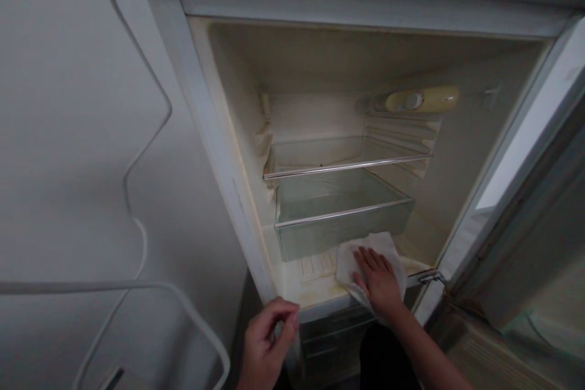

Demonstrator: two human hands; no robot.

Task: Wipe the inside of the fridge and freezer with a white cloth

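Note:
My right hand lies flat, fingers stretched out, on top of a white cloth or paper towel. The cloth rests on the floor of an open refrigerator, and part of it hangs over the front edge. Yellowish stains mark that floor beside the cloth. At the refrigerator's lower left front corner is my left hand. Its fingers curl in toward the thumb, with nothing visible between them; whether it touches the edge, I cannot tell.
Above the cloth sit a clear drawer and a glass shelf. A yellowed control housing is on the inner right wall. The refrigerator door stands open at right. White cables hang along the left wall.

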